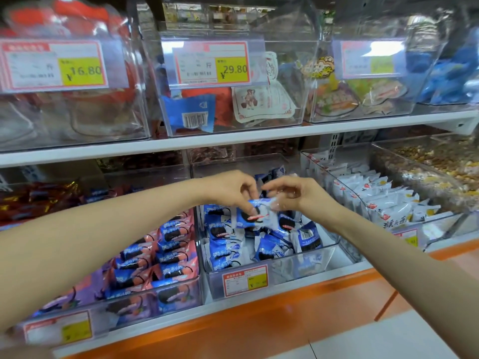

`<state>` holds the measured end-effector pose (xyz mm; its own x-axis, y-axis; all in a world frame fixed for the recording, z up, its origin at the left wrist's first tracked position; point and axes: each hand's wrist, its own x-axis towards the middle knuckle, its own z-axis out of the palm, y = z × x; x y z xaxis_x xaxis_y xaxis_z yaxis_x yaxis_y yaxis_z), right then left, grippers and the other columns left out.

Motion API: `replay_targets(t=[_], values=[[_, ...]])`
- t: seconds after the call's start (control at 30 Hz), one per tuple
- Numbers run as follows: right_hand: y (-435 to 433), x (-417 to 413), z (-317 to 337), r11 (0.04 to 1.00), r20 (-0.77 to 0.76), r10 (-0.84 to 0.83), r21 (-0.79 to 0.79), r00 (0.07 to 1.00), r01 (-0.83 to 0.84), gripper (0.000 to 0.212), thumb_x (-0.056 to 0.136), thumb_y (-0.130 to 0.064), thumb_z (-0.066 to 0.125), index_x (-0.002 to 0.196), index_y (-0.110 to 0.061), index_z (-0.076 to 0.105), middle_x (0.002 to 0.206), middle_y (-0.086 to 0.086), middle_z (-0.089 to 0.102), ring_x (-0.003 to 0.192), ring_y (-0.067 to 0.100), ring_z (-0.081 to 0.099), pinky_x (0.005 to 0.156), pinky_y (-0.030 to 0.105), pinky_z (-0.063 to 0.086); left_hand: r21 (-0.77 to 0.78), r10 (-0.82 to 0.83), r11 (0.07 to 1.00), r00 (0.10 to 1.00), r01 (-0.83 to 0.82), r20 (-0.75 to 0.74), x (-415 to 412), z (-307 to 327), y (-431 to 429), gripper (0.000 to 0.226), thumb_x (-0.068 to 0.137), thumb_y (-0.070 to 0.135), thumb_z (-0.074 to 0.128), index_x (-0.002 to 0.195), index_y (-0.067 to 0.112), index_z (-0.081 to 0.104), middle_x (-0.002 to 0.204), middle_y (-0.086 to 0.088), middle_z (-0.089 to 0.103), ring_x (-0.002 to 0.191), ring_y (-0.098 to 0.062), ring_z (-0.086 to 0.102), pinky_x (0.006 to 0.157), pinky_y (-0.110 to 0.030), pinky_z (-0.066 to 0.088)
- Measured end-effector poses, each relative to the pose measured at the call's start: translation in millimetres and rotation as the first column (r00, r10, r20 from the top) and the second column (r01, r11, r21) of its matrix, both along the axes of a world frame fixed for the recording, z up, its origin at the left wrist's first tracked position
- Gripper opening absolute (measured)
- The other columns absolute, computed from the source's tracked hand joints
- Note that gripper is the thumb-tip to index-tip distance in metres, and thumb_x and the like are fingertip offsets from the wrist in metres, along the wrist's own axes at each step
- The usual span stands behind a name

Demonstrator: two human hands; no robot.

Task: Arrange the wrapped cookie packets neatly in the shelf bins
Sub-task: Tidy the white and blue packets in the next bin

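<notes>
Two bare forearms reached in from the lower corners toward a store shelf and met over its lower row of clear plastic bins. The left hand [233, 190] and right hand [293, 195] held one blue and white cookie packet [255, 216] between them. The left grip was curled, thumb and fingertips pinching the packet's left side. The right grip pinched the packet's clear, crimped right end. The packet was tilted and hung just above the middle bin [298, 265], clear of the packets below it.

That bin held more blue and white packets [225, 250]: a row stood fairly upright along its left side, and others lay loose and askew toward the right. A red-edged price tag [245, 281] with a yellow patch sat on the bin's front wall.

Just left of it, another bin [181, 291] was packed with pink and blue packets in tidy rows. To the right, a third bin [347, 203] held white packets, and beyond that was a bin of loose brownish snacks [440, 164].

A white shelf board [233, 137] ran across above the hands. It carried larger clear bins of mixed wrapped snacks, with price tags reading 16.80 [53, 64] and 29.80 [211, 63]. An orange strip [259, 320] ran below the lower row of bins.
</notes>
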<state>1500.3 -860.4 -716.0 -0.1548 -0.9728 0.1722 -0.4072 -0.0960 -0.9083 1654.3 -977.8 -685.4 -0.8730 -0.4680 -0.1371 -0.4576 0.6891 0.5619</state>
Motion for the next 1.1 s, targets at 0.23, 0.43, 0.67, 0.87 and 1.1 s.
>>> replay_targets(t=[0.23, 0.43, 0.67, 0.87, 1.1], values=[[2.2, -34.4, -12.2, 0.987, -0.561, -0.057, 0.093, 0.826, 0.131, 0.022, 0.081, -0.004, 0.070, 0.100, -0.017, 0.071, 0.096, 0.003, 0.069, 0.088, 0.012, 0.063, 0.066, 0.003, 0.043, -0.495, 0.024, 0.853, 0.937, 0.162, 0.348, 20.8, -22.1, -10.4, 0.029, 0.075, 0.033, 0.074, 0.097, 0.020, 0.062, 0.100, 0.003, 0.051, 0.096, -0.016, 0.049, 0.064, -0.027, 0.034], [7.2, -35.9, -3.4, 0.969, -0.712, 0.138, 0.240, 0.688, 0.054, 0.027, 0.084, 0.004, 0.062, 0.101, -0.015, 0.072, 0.096, -0.003, 0.069, 0.076, -0.001, 0.053, 0.064, 0.001, 0.037, -0.425, -0.002, 0.885, 0.915, 0.189, 0.404, 20.6, -23.5, -15.4, 0.025, 0.076, 0.029, 0.073, 0.095, 0.019, 0.059, 0.106, -0.001, 0.055, 0.093, -0.017, 0.051, 0.059, -0.026, 0.034], [6.3, -34.1, -4.2, 0.898, -0.819, 0.355, 0.434, 0.451, 0.080, 0.043, 0.082, -0.001, 0.062, 0.118, -0.023, 0.064, 0.120, -0.004, 0.064, 0.108, 0.012, 0.055, 0.092, 0.025, 0.043, -0.304, -0.035, 0.932, 0.885, 0.196, 0.464, 20.2, -20.7, -16.4, 0.021, 0.077, 0.031, 0.074, 0.082, 0.024, 0.054, 0.094, 0.000, 0.058, 0.084, -0.015, 0.050, 0.056, -0.022, 0.032], [7.7, -29.4, -4.3, 0.892, -0.827, 0.359, 0.441, 0.433, 0.103, 0.045, 0.082, 0.001, 0.058, 0.121, -0.022, 0.062, 0.120, -0.003, 0.063, 0.109, 0.014, 0.056, 0.092, 0.027, 0.045, -0.444, -0.012, 0.865, 0.895, 0.233, 0.445, 20.7, -34.2, -7.2, 0.027, 0.078, 0.028, 0.069, 0.089, 0.019, 0.046, 0.097, 0.000, 0.045, 0.074, -0.012, 0.041, 0.053, -0.023, 0.028], [8.2, -30.7, -7.0, 0.903, -0.833, 0.345, 0.420, 0.432, 0.088, 0.042, 0.082, 0.003, 0.058, 0.118, -0.018, 0.064, 0.117, -0.001, 0.065, 0.106, 0.016, 0.058, 0.091, 0.030, 0.046, -0.279, -0.013, 0.949, 0.901, 0.148, 0.435, 17.3, -24.4, -8.1, 0.028, 0.079, 0.022, 0.067, 0.078, 0.020, 0.040, 0.078, 0.002, 0.046, 0.065, -0.013, 0.038, 0.053, -0.026, 0.028]])
